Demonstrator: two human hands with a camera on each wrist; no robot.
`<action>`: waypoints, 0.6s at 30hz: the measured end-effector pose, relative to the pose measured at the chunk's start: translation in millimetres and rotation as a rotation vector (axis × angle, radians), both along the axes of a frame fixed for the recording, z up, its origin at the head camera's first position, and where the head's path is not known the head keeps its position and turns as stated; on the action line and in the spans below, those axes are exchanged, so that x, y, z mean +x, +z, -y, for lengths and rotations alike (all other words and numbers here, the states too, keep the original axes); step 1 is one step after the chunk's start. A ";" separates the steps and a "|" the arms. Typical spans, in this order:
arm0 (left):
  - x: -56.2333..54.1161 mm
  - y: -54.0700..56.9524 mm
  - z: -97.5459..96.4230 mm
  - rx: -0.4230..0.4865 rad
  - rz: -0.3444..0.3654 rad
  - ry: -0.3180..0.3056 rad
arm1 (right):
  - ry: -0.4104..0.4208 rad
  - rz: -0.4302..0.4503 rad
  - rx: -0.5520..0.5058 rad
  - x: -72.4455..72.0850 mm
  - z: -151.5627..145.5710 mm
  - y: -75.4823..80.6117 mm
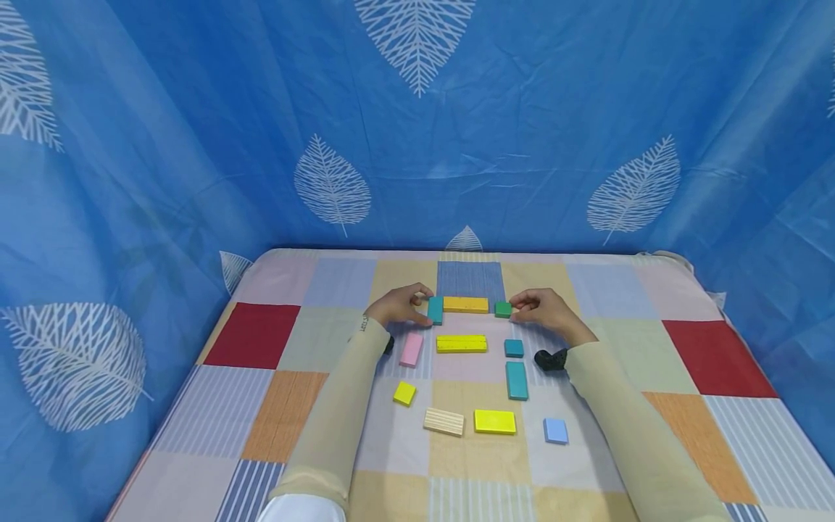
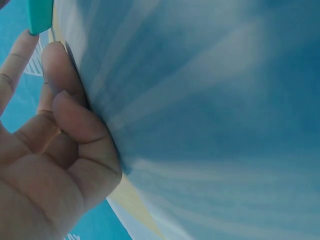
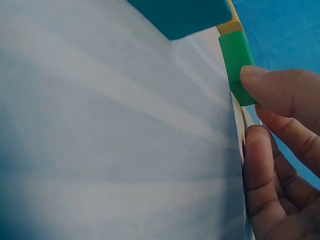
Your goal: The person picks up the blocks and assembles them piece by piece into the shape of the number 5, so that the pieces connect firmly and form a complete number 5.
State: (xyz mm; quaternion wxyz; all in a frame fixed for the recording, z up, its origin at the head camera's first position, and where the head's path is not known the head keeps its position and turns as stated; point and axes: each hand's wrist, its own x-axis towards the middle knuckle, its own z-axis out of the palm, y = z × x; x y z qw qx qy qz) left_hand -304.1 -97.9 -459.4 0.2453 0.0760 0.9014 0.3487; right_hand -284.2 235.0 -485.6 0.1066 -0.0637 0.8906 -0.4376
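At the far side of the table, my left hand (image 1: 399, 304) holds a teal block (image 1: 435, 310) by its two ends between thumb and index finger. In the left wrist view, a fingertip touches the corner of that teal block (image 2: 40, 16), and the other fingers are curled against the cloth. Between the hands lies an orange-yellow block (image 1: 465, 304), close beside the teal one. My right hand (image 1: 546, 310) pinches a small green block (image 1: 503, 309) just right of the orange-yellow block, with a narrow gap between them. The right wrist view shows the thumb on the green block's (image 3: 236, 60) side.
Nearer me lie a yellow block (image 1: 462, 344), a pink block (image 1: 411, 349), a small teal block (image 1: 514, 349), a longer teal block (image 1: 517, 380), a yellow square (image 1: 404, 394), a striped wooden block (image 1: 444, 421), another yellow block (image 1: 494, 422) and a light blue square (image 1: 556, 431). Blue curtains (image 1: 509, 109) surround the table.
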 end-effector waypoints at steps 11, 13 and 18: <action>-2.9 -6.4 0.7 0.012 -0.002 0.000 | 0.020 0.006 0.016 -7.1 4.5 -0.7; -2.7 -6.2 0.7 0.013 0.001 0.002 | 0.025 0.007 0.005 -7.9 5.2 -0.5; -3.2 -4.9 0.5 0.013 0.016 0.019 | 0.035 0.007 -0.003 -9.2 7.1 0.1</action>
